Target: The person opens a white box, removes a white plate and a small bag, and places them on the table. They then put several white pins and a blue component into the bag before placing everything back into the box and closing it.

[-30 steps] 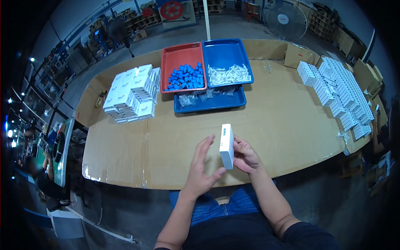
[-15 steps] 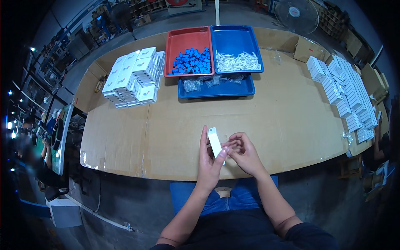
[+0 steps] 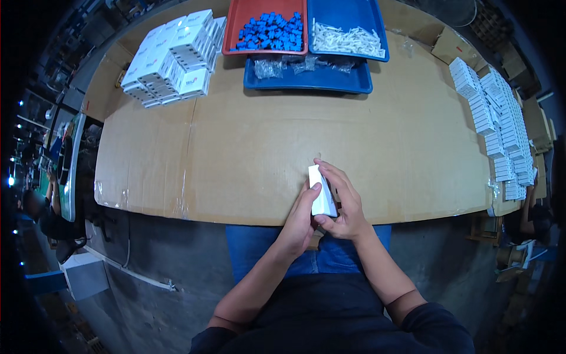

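A small white box (image 3: 322, 197) is held upright-tilted between both hands, above the front edge of the cardboard-covered table. My left hand (image 3: 299, 221) is closed on its left side, with the thumb across the near face. My right hand (image 3: 346, 206) wraps its right side, fingers along the far end and thumb at the lower end. Part of the box is hidden behind the fingers.
A stack of white boxes (image 3: 171, 56) stands at the back left. A red tray (image 3: 231, 29) of blue pieces and a blue tray (image 3: 384, 41) of white pieces rest over another blue tray (image 3: 306, 86) holding clear bags. Rows of white boxes (image 3: 501, 130) line the right side.
My right hand has gone from loose fingers beside the box to gripping its right side. The box has turned, showing a wider face. The whole view has tipped downward, shifting the table up.
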Motion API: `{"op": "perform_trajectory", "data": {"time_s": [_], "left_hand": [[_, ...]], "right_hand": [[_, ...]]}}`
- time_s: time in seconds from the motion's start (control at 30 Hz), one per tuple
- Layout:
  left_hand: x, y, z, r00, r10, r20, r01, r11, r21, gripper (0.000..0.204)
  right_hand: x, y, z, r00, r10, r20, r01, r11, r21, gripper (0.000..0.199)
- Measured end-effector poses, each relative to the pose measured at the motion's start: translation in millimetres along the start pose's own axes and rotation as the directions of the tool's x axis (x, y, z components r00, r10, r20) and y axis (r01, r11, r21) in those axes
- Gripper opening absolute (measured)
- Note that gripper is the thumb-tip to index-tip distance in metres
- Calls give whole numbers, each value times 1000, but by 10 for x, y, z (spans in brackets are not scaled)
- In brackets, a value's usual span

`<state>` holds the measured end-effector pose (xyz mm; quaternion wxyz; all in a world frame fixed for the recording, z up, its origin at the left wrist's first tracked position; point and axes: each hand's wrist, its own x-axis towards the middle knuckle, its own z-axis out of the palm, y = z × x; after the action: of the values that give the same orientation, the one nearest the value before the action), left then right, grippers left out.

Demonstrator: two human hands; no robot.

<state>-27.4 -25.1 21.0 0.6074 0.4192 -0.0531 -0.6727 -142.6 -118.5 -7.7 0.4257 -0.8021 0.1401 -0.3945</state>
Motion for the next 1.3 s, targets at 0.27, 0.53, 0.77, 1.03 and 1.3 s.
{"op": "perform_trajectory", "data": {"time_s": [0.27, 0.53, 0.77, 1.03, 1.3], "left_hand": [[73, -73, -6, 1000, -21, -21, 22, 999, 33, 59], [107, -160, -4, 999, -11, -37, 12, 1000, 26, 56], [123, -162, -15, 997, 7, -70, -4, 999, 37, 53], [113, -182, -53, 996, 24, -86, -21, 999, 41, 53], [132, -173, -98, 997, 26, -79, -21, 998, 63, 52]], "right_hand": [[-96, 188, 66, 997, -69, -21, 68, 996, -55, 81], [-151, 220, 139, 990, -85, -115, 75, 993, -90, 83], [-145, 247, 163, 991, -94, -97, 86, 993, -82, 85], [-159, 242, 183, 995, -74, -74, 72, 997, -40, 84], [-148, 250, 188, 997, -46, -58, 48, 999, 23, 85]]}}
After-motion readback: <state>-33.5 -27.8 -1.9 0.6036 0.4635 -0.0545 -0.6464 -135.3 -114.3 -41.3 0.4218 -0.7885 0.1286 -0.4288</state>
